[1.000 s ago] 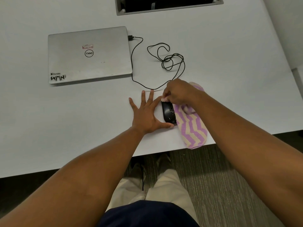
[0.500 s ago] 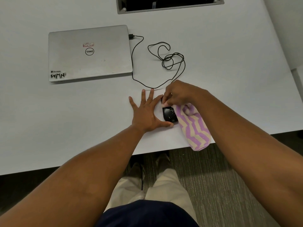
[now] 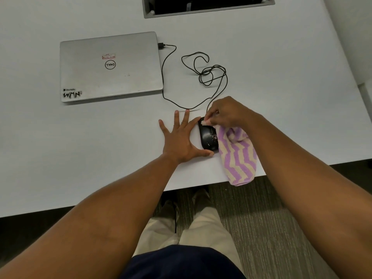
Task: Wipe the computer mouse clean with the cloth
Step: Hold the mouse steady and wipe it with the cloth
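Observation:
A black computer mouse (image 3: 208, 138) lies near the table's front edge, with pale specks on its right side. My left hand (image 3: 181, 139) rests flat beside it, fingers spread, the thumb against the mouse's near end and the index finger at its far end. My right hand (image 3: 225, 113) pinches a purple and cream zigzag cloth (image 3: 237, 158) and presses a corner of it on the mouse's far end. The rest of the cloth trails to the right of the mouse and hangs over the table edge.
A shut silver laptop (image 3: 110, 67) lies at the back left. The mouse's black cable (image 3: 203, 71) runs in loops from the laptop's side to the mouse. A recessed cable box (image 3: 207, 7) sits at the table's far edge. The white table (image 3: 281, 77) ends just below the mouse.
My right hand slid the cloth toward the near end of the mouse, then back to its far end. More of the mouse's top shows now. My left hand stayed in place.

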Motion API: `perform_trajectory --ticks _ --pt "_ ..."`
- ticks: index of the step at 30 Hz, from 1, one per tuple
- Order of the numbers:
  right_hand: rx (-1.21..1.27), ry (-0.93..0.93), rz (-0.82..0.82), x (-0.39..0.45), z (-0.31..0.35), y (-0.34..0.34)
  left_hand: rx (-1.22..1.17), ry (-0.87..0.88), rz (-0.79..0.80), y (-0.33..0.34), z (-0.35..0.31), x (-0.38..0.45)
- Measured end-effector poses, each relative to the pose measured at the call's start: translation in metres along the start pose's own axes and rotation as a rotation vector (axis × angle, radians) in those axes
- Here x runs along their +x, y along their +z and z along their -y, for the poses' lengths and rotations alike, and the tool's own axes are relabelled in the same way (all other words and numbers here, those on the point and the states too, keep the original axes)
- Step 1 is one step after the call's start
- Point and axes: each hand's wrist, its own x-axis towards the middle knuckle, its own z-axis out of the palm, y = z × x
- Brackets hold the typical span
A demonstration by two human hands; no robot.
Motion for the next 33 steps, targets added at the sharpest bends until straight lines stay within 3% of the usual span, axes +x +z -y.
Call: perform_trajectory --ticks 3,10,17,23,33 --pt "0.074 0.071 0.021 -0.004 -0.007 -0.011 -0.011 0.002 0.005 0.0 0.0 0.001" --pt "0.05 0.074 -0.11 0.002 -0.012 -0.01 0.004 0.0 0.008 0.001 0.001 0.0" --pt "0.002 0.039 0.097 0.003 -0.011 -0.014 0.002 0.002 0.0 0.002 0.001 0.0" --pt "0.094 0.047 -0.125 0.008 -0.012 -0.006 -0.001 -0.005 0.006 0.002 0.0 0.001" --pt "-0.223 -0.053 -0.041 0.014 0.008 0.005 -0.014 0.002 -0.003 0.002 0.0 0.0"
